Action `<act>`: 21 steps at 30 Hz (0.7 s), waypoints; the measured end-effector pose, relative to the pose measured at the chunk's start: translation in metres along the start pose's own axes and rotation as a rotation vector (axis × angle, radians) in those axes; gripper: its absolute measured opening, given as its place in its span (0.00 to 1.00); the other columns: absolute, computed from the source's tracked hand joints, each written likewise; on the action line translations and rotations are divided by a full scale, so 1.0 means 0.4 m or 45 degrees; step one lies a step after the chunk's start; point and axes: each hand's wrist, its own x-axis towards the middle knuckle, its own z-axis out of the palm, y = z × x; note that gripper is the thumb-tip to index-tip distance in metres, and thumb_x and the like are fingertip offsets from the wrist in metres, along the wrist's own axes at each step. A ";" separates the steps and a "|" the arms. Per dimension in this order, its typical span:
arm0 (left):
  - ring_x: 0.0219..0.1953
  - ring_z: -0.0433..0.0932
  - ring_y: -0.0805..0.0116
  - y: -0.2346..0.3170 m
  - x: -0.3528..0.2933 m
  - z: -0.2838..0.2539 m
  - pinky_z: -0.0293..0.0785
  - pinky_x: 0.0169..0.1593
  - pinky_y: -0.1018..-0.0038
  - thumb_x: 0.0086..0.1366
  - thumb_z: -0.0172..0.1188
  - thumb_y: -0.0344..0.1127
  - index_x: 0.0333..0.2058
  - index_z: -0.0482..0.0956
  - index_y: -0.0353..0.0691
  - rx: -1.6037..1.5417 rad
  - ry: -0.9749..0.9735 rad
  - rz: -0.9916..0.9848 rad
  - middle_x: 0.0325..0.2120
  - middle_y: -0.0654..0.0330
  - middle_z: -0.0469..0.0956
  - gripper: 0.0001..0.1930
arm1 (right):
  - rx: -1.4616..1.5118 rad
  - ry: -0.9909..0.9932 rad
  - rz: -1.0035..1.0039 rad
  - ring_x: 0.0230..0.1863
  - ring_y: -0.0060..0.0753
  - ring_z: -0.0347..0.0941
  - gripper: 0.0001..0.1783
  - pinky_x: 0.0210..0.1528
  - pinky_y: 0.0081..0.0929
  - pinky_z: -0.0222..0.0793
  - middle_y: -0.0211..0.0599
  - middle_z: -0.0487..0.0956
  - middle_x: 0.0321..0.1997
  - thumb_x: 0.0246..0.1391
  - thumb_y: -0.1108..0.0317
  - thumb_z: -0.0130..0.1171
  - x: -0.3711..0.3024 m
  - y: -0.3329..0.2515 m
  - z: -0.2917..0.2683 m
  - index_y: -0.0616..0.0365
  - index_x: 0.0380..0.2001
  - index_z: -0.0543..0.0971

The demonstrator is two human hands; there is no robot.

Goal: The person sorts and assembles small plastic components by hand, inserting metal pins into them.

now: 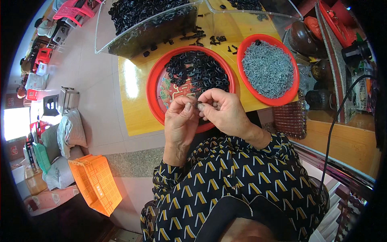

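My left hand and my right hand meet over the near rim of a round red tray. Their fingertips pinch a small black plastic part between them; the fingers cover most of it. Many loose black plastic parts with holes lie in the tray, heaped toward its far and right side. To the right, a red plate is filled with small silver screws, with one black piece at its far edge.
Behind the tray stands a clear bin piled with black parts, with a second clear bin beside it. Stray black pieces dot the yellow table. An orange crate sits on the floor at left; a black cable hangs at right.
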 end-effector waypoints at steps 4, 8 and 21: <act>0.36 0.71 0.70 0.000 -0.006 0.009 0.67 0.41 0.74 0.55 0.53 0.24 0.32 0.71 0.35 0.000 0.016 -0.023 0.33 0.59 0.72 0.05 | -0.005 -0.002 -0.004 0.27 0.14 0.69 0.03 0.29 0.12 0.68 0.27 0.72 0.26 0.49 0.78 0.50 -0.003 -0.002 0.000 0.64 0.30 0.71; 0.36 0.71 0.70 -0.001 -0.010 0.007 0.67 0.42 0.74 0.55 0.53 0.23 0.33 0.71 0.35 0.002 0.029 -0.026 0.34 0.59 0.72 0.05 | -0.010 -0.005 -0.001 0.27 0.14 0.69 0.03 0.29 0.13 0.68 0.27 0.71 0.26 0.49 0.78 0.50 -0.004 0.005 -0.001 0.64 0.30 0.71; 0.34 0.71 0.71 -0.019 -0.020 0.027 0.67 0.40 0.77 0.56 0.52 0.23 0.33 0.71 0.31 0.236 -0.021 0.168 0.31 0.58 0.73 0.05 | -0.067 0.059 0.008 0.25 0.14 0.69 0.03 0.26 0.13 0.67 0.27 0.72 0.24 0.49 0.77 0.52 -0.006 0.020 -0.003 0.64 0.29 0.71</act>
